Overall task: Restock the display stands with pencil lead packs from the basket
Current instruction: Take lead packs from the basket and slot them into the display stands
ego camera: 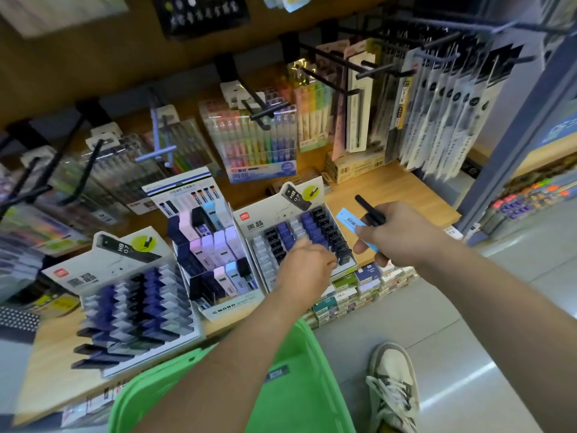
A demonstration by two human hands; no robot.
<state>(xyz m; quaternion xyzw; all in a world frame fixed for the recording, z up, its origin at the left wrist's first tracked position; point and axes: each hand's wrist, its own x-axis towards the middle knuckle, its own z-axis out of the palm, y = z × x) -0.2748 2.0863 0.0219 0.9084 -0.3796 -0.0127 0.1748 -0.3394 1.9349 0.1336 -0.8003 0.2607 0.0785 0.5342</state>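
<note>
Three cardboard display stands sit on the wooden shelf: a left stand (125, 276), a middle MONO stand (218, 260) and a right stand (281, 220), each filled with rows of lead packs. My left hand (304, 265) reaches into the front rows of the right stand, fingers curled over the packs; what it holds is hidden. My right hand (390, 232) hovers just right of that stand and grips a light blue pack (346, 218) and a black pack (370, 210). The green basket (290, 398) hangs below my left forearm with one dark pack (276, 373) visible inside.
Black hooks (337, 57) with hanging pen and marker packs jut out above the stands. Small boxes (359, 289) line the shelf's front edge. A blue-grey upright post (515, 145) stands at the right. My shoe (393, 385) is on the grey floor.
</note>
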